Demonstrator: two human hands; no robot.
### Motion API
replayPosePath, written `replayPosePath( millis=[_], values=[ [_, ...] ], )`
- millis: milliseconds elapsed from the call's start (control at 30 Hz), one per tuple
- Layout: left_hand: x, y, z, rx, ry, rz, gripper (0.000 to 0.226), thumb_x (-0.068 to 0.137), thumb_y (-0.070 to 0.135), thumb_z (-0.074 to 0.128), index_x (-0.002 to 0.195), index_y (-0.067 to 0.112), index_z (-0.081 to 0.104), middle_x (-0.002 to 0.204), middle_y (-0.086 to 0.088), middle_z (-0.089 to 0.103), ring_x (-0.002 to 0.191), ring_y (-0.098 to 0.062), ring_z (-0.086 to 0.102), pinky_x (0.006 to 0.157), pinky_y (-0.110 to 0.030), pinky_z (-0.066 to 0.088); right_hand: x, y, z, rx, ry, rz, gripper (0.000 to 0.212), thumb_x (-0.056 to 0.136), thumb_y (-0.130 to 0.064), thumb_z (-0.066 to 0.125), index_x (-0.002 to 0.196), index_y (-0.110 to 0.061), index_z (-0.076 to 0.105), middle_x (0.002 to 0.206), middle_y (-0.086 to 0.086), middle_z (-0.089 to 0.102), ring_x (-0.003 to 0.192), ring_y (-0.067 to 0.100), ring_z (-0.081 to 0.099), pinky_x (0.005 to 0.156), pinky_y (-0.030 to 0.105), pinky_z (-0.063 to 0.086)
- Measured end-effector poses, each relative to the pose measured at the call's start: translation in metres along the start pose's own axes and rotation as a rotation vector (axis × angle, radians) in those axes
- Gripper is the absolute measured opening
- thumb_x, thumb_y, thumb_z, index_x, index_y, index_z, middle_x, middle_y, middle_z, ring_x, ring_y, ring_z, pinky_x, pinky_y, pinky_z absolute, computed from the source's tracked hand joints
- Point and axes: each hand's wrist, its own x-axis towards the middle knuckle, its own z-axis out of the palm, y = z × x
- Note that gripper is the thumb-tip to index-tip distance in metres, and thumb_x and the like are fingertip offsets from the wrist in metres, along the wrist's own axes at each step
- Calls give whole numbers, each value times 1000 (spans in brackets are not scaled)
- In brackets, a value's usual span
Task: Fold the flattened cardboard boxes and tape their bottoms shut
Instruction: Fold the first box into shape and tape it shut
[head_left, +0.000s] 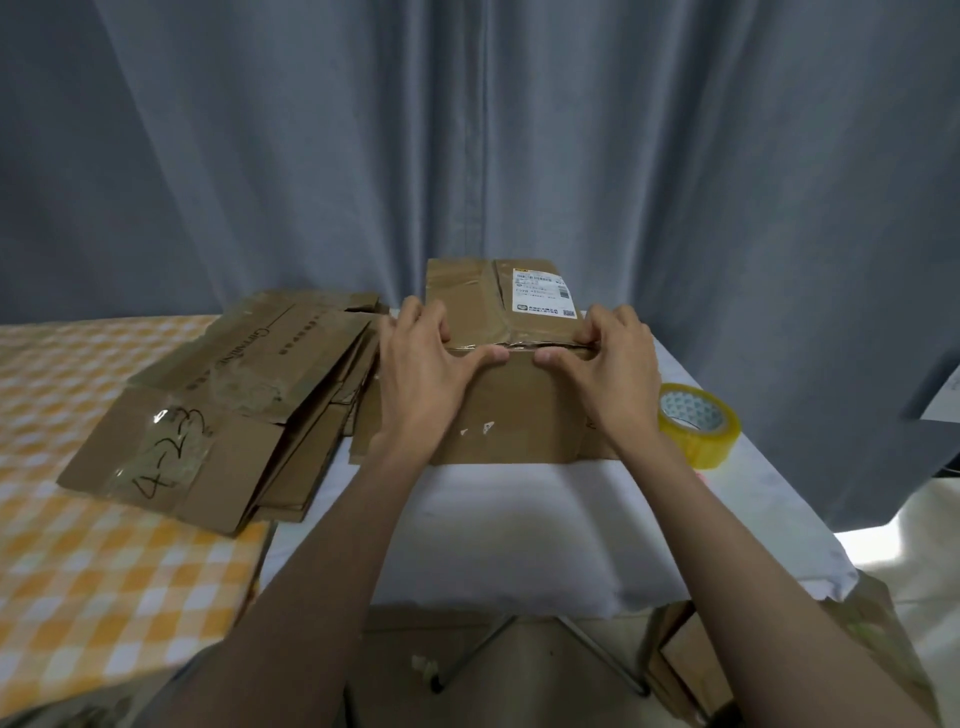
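Two hands on the folded box (498, 384), centre of the white desk (498, 519). Left hand (423, 374) and right hand (605, 364) each grip the top front edge, thumbs nearly meeting; flap seam probably closed, blurry. Flattened boxes (218, 410) at 9 o'clock, tape roll (698, 423) at 3 o'clock.
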Motion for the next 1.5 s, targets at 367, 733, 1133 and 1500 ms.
replayPosePath(
  millis=[367, 733, 1133, 1500],
  values=[
    [19, -49, -45, -441, -290, -24, 21, 96, 20, 63, 96, 35, 78, 116, 11, 68, 114, -7, 60, 105, -39, 46, 9, 37, -38, 509, -292, 85, 37, 92, 2, 63, 95, -32, 79, 106, 3, 71, 103, 30, 65, 97, 44, 55],
    [16, -53, -44, -585, -324, -48, 32, 77, -2, 78, 107, 6, 76, 121, 2, 69, 114, -8, 63, 104, -28, 48, 7, 31, -28, 431, -139, 36, 25, 74, -9, 84, 84, -29, 74, 86, -7, 67, 72, -1, 57, 81, 31, 51],
    [4, -43, -23, -566, -119, -103, 17, 78, 15, 82, 90, 24, 76, 105, -2, 66, 97, -12, 66, 86, -22, 53, -2, 21, -8, 254, 87, 54, 19, 75, -12, 81, 86, -27, 75, 87, -4, 65, 77, 11, 63, 78, 30, 49],
    [7, -15, -15, -227, -210, 271, 53, 81, 30, 79, 131, 29, 64, 131, 17, 60, 121, 2, 49, 109, -14, 32, 2, 13, -3, 116, -13, -291, 33, 80, -23, 80, 113, -26, 74, 118, -5, 62, 110, 12, 49, 98, 7, 29]
  ],
)
